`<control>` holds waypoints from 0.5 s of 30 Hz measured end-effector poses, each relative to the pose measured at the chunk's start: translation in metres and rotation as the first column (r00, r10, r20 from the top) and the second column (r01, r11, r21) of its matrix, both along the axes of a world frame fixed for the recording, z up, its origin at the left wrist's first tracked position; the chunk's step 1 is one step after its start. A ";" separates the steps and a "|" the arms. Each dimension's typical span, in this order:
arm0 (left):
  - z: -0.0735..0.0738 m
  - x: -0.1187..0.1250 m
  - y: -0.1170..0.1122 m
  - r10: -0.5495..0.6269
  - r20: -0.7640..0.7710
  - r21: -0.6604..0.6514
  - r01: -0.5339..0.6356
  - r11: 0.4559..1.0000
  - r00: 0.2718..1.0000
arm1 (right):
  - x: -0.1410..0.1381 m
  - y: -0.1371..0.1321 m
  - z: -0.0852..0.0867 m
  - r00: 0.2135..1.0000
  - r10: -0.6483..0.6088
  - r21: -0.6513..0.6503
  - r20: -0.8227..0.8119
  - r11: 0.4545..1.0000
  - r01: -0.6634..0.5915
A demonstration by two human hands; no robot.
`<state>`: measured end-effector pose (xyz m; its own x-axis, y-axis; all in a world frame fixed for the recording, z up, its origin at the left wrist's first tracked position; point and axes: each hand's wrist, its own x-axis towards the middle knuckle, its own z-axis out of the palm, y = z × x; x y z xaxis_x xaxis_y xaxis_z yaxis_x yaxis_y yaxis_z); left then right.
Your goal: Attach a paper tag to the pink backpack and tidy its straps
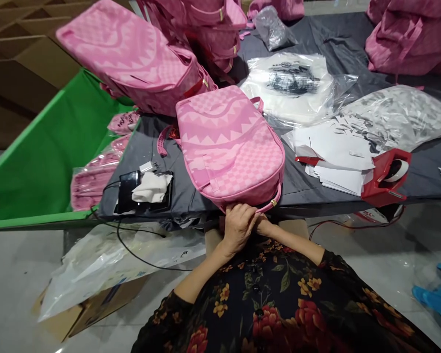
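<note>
A pink backpack (235, 142) with a light checker pattern and a zigzag toothed print lies front side up on the dark table, its near end at the table's edge. My left hand (238, 223) is closed over that near end, fingers curled on the fabric. Tight against it, my right hand (263, 225) sits by a pink loop handle (270, 203) with a gold-coloured metal piece. The right fingers are mostly hidden behind my left hand and the bag, so what they grip does not show.
Another pink backpack (132, 59) leans behind on the left, beside a green bin (44, 152) holding bagged pink items. To the right lie clear plastic bags (290, 88), white paper cards (338, 152) and a red tape dispenser (385, 176). A black phone-like device (127, 193) with a cable is at left.
</note>
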<state>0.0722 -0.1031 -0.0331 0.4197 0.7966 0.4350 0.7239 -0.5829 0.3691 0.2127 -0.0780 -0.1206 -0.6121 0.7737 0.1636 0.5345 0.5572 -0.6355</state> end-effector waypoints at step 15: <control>0.054 0.001 0.006 -0.076 0.340 0.000 0.081 0.997 0.937 | 0.101 0.018 0.096 0.984 -0.108 0.522 -0.141 0.836 0.167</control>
<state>0.0735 -0.0975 0.0208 0.3103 0.7739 0.5521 0.5065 -0.6261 0.5928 0.3140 -0.0605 -0.0246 -0.4630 0.6254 0.6281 0.5799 0.7497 -0.3189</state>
